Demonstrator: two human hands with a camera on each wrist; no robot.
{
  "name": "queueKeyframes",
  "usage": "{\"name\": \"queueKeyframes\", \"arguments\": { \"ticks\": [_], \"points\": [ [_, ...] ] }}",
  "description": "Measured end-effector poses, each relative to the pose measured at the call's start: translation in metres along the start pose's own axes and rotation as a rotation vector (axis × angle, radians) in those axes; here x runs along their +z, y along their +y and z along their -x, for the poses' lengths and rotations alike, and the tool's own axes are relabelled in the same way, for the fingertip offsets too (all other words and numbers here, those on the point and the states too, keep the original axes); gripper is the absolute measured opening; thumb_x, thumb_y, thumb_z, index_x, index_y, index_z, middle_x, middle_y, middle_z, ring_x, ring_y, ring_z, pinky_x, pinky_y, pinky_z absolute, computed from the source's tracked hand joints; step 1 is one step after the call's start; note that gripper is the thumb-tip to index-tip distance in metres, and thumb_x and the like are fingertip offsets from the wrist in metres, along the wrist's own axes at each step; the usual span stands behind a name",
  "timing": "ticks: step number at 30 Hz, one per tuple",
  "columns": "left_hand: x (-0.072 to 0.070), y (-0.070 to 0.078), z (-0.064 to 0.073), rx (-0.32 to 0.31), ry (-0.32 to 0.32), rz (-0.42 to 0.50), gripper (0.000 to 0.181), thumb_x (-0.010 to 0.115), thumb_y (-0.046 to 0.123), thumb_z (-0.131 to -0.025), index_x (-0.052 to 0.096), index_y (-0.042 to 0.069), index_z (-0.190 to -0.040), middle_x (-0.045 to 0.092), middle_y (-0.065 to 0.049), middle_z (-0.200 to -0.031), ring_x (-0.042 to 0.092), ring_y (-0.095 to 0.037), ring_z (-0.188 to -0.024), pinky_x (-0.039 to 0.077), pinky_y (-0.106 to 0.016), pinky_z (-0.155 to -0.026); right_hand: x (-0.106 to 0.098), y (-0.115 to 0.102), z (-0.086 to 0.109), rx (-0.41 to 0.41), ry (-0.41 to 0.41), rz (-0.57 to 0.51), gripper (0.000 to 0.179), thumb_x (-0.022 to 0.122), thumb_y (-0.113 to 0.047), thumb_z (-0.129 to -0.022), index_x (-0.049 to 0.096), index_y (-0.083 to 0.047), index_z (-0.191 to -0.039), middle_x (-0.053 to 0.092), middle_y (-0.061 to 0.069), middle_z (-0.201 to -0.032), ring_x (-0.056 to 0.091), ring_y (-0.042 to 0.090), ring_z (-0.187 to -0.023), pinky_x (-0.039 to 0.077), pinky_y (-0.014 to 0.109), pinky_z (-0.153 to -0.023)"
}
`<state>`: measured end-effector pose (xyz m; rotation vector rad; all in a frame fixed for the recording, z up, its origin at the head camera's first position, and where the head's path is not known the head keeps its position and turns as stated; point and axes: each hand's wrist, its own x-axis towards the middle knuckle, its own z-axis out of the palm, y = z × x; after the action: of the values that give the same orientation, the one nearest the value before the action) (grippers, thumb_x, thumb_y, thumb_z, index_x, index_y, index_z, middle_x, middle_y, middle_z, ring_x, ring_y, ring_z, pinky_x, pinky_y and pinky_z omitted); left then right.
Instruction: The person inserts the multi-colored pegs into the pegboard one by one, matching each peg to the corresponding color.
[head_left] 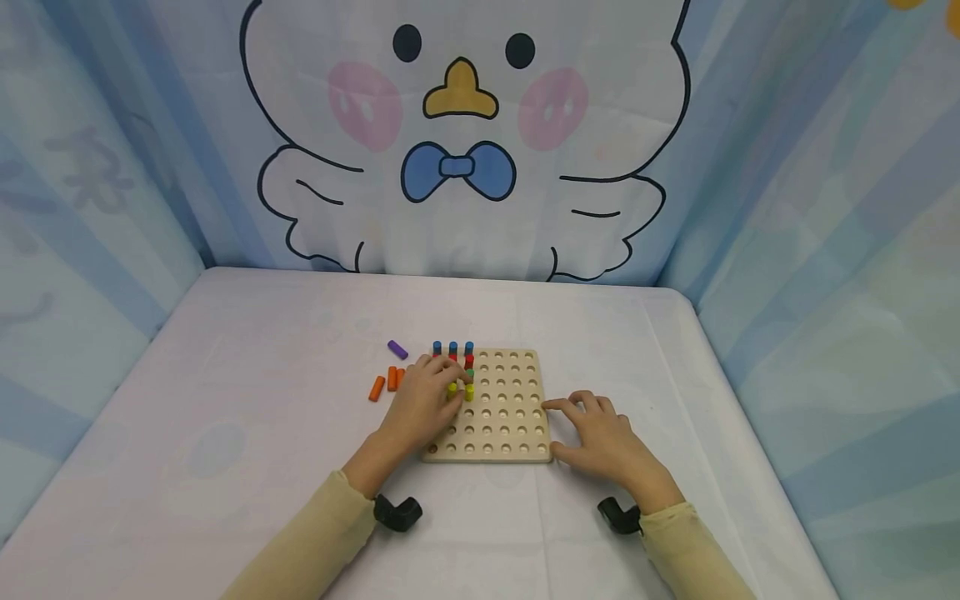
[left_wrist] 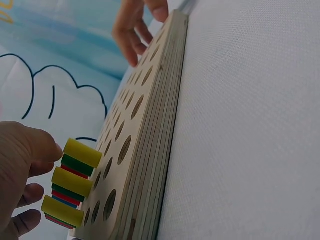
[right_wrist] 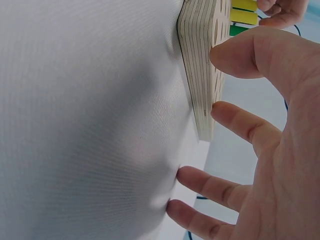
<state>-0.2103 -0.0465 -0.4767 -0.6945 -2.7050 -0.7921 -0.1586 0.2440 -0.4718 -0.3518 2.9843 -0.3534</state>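
A pale wooden pegboard lies on the table, its far-left holes filled with blue, red, green and yellow pegs. My left hand reaches over these pegs and partly hides them. Its thumb and a finger pinch the top of the rightmost yellow peg, which stands in its hole level with two other yellow pegs in that row. At the board's right edge, my right hand rests with spread fingers. Its thumb and index finger touch the board's edge, while two other fingertips rest on the cloth.
Several orange pegs lie loose left of the board, one partly behind my left hand. A purple peg lies farther back. White cloth covers the table, and printed curtains hang behind and at both sides.
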Motion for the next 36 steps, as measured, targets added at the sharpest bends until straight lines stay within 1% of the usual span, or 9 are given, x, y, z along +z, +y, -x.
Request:
{"name": "queueKeyframes", "arguments": {
  "ticks": [8, 13, 18, 23, 25, 29, 33, 36],
  "points": [
    [-0.003, -0.003, 0.003, -0.030, 0.021, 0.020, 0.015, 0.076, 0.013, -0.092, 0.075, 0.018, -0.106, 0.071, 0.000, -0.110, 0.058, -0.022, -0.102, 0.049, -0.041, -0.092, -0.001, 0.000, 0.000, -0.001, 0.002, 0.003, 0.055, 0.070, -0.040, -0.088, 0.059, -0.029, -0.141, 0.052, 0.017, -0.138, 0.050, 0.047, -0.127, 0.046, 0.070, -0.088],
    [-0.005, -0.009, 0.005, -0.054, 0.047, 0.027, 0.014, 0.074, 0.011, -0.093, 0.075, 0.016, -0.106, 0.071, 0.000, -0.109, 0.058, -0.022, -0.101, 0.049, -0.041, -0.092, -0.002, 0.000, 0.001, -0.003, 0.008, 0.006, 0.055, 0.070, -0.039, -0.088, 0.059, -0.028, -0.141, 0.052, 0.017, -0.138, 0.050, 0.047, -0.126, 0.047, 0.070, -0.087],
    [-0.009, -0.018, 0.008, -0.080, 0.083, 0.053, 0.014, 0.071, 0.007, -0.094, 0.075, 0.014, -0.106, 0.071, -0.003, -0.109, 0.059, -0.025, -0.102, 0.049, -0.045, -0.093, -0.002, 0.000, 0.001, 0.003, 0.008, 0.002, 0.055, 0.070, -0.039, -0.088, 0.059, -0.028, -0.141, 0.052, 0.017, -0.138, 0.049, 0.047, -0.128, 0.046, 0.070, -0.088],
    [-0.013, -0.029, 0.010, -0.157, 0.104, 0.089, 0.015, 0.066, 0.007, -0.097, 0.074, 0.013, -0.108, 0.070, -0.006, -0.115, 0.060, -0.027, -0.110, 0.049, -0.046, -0.096, -0.001, -0.001, 0.000, 0.002, 0.006, -0.003, 0.054, 0.069, -0.038, -0.088, 0.059, -0.028, -0.141, 0.052, 0.016, -0.139, 0.049, 0.047, -0.128, 0.045, 0.071, -0.090],
    [-0.015, -0.032, 0.011, -0.188, 0.105, 0.087, 0.015, 0.065, 0.007, -0.098, 0.074, 0.013, -0.109, 0.070, -0.006, -0.114, 0.060, -0.027, -0.107, 0.049, -0.045, -0.094, -0.001, -0.001, 0.000, 0.006, 0.005, -0.004, 0.054, 0.069, -0.039, -0.089, 0.059, -0.028, -0.141, 0.052, 0.016, -0.139, 0.049, 0.047, -0.128, 0.045, 0.071, -0.091],
    [-0.020, -0.038, 0.016, -0.254, 0.105, 0.035, 0.016, 0.067, 0.008, -0.096, 0.073, 0.010, -0.111, 0.070, -0.008, -0.110, 0.059, -0.029, -0.099, 0.048, -0.044, -0.085, 0.000, -0.002, 0.000, 0.008, 0.001, -0.011, 0.055, 0.069, -0.040, -0.089, 0.059, -0.029, -0.141, 0.052, 0.017, -0.140, 0.048, 0.047, -0.129, 0.045, 0.072, -0.092],
    [-0.022, -0.045, 0.025, -0.357, 0.062, -0.034, 0.020, 0.069, 0.011, -0.095, 0.071, 0.009, -0.115, 0.070, -0.011, -0.111, 0.059, -0.031, -0.101, 0.050, -0.045, -0.085, 0.001, -0.001, 0.000, 0.011, 0.000, -0.009, 0.055, 0.069, -0.040, -0.089, 0.059, -0.029, -0.142, 0.052, 0.017, -0.140, 0.048, 0.047, -0.130, 0.044, 0.072, -0.092],
    [-0.025, -0.050, 0.033, -0.431, 0.027, -0.053, 0.025, 0.070, 0.014, -0.094, 0.069, 0.008, -0.119, 0.067, -0.014, -0.116, 0.058, -0.033, -0.105, 0.050, -0.047, -0.088, 0.001, -0.001, 0.000, 0.008, 0.002, -0.001, 0.055, 0.070, -0.039, -0.089, 0.059, -0.029, -0.141, 0.052, 0.017, -0.139, 0.049, 0.047, -0.129, 0.045, 0.072, -0.091]
  ]
}}
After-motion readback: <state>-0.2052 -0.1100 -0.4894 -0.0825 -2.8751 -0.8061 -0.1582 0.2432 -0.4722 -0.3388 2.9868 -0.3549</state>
